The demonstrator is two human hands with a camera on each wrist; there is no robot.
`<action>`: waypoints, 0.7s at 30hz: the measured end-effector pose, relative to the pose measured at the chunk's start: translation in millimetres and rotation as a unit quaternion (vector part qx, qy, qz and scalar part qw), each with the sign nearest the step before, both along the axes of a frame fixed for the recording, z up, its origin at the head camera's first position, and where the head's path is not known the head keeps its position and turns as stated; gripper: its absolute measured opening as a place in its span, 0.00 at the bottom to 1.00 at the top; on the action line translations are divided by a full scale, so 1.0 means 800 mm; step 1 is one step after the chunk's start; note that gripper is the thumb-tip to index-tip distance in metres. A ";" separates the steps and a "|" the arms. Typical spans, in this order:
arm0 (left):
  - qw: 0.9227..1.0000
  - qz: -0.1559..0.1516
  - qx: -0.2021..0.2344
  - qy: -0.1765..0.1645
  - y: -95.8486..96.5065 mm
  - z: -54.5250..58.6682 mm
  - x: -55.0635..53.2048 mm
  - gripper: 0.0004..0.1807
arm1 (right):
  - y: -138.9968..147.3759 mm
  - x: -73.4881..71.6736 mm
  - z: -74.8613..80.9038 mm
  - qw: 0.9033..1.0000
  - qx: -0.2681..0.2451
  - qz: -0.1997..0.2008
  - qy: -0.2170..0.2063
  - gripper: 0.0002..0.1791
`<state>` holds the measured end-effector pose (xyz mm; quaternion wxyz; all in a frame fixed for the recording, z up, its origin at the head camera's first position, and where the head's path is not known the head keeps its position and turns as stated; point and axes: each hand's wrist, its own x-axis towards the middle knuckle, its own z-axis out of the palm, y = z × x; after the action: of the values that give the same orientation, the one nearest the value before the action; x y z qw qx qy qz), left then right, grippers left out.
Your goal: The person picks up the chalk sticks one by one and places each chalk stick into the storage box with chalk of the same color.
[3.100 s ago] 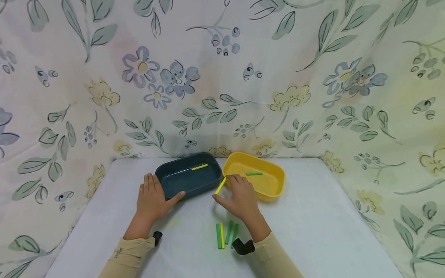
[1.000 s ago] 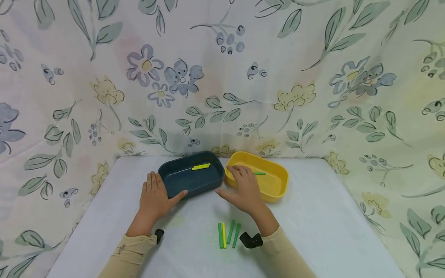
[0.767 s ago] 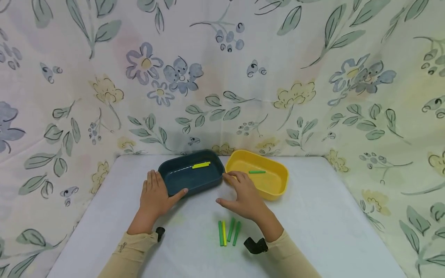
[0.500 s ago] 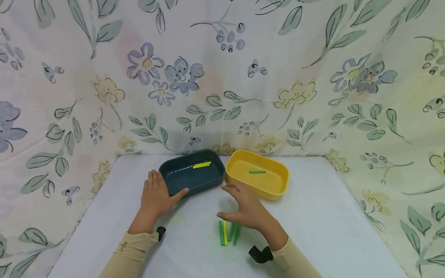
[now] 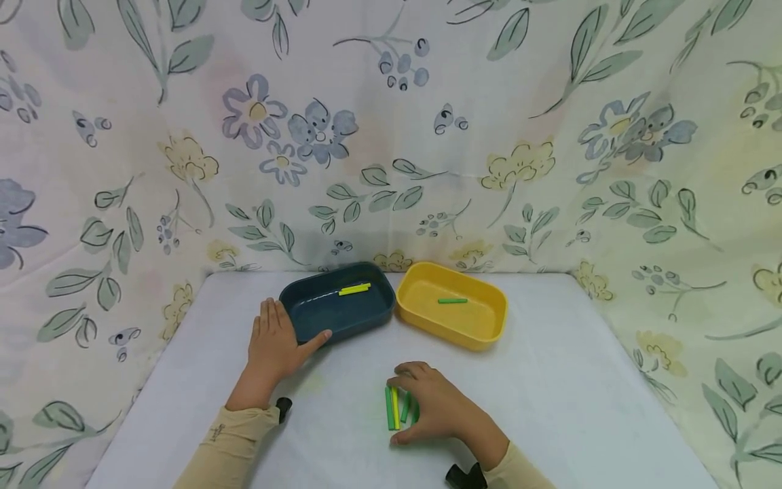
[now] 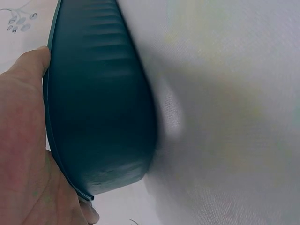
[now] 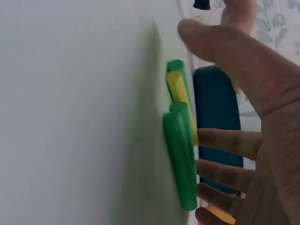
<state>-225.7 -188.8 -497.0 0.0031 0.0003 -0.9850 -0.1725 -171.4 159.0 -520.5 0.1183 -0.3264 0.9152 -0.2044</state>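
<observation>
My left hand [image 5: 271, 346] rests against the near left corner of a dark blue tray [image 5: 351, 331], fingers straight and thumb along its front rim; in the left wrist view the tray wall [image 6: 101, 93] fills the middle. Over a small row of sticks on the white table, my right hand [image 5: 440, 405] is spread, thumb at their near ends and fingertips at the far ends. A yellow stick [image 5: 396, 411] lies beside a green stick [image 5: 389, 409]. Two more green sticks are partly hidden under the hand; the right wrist view shows the nearest green stick [image 7: 180, 161], with the thumb apart from it.
Two yellow sticks [image 5: 354, 289] lie side by side in the dark blue tray. To its right stands a yellow tray [image 5: 452, 331] holding one green stick [image 5: 452, 300]. A floral cloth [image 5: 391, 136] hangs behind the table [image 5: 562, 380].
My right hand let a yellow stick go into the dark blue tray beside the other one, then moved back toward me and down over the sticks. My left hand stays at the tray.
</observation>
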 end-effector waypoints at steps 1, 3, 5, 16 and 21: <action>1.000 0.001 0.001 0.000 0.001 0.001 0.001 0.75 | 0.000 0.000 -0.001 1.000 0.002 0.001 0.000 0.51; 1.000 0.002 0.000 -0.002 0.001 0.004 0.002 0.75 | -0.001 0.001 -0.002 1.000 0.004 0.000 -0.003 0.50; 1.000 0.002 -0.003 -0.003 0.002 0.005 0.003 0.75 | -0.003 0.001 -0.002 1.000 0.006 -0.004 -0.005 0.49; 1.000 0.003 -0.006 0.000 0.002 0.002 0.003 0.74 | -0.005 0.000 -0.003 1.000 0.000 -0.015 -0.010 0.42; 1.000 0.003 -0.006 0.002 0.002 0.002 0.001 0.74 | -0.005 -0.003 0.001 1.000 -0.013 -0.020 -0.007 0.42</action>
<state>-224.6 -187.6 -495.5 0.0057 0.0028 -0.9861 -0.1662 -173.6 155.2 -520.0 0.1160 -0.3083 0.9180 -0.2208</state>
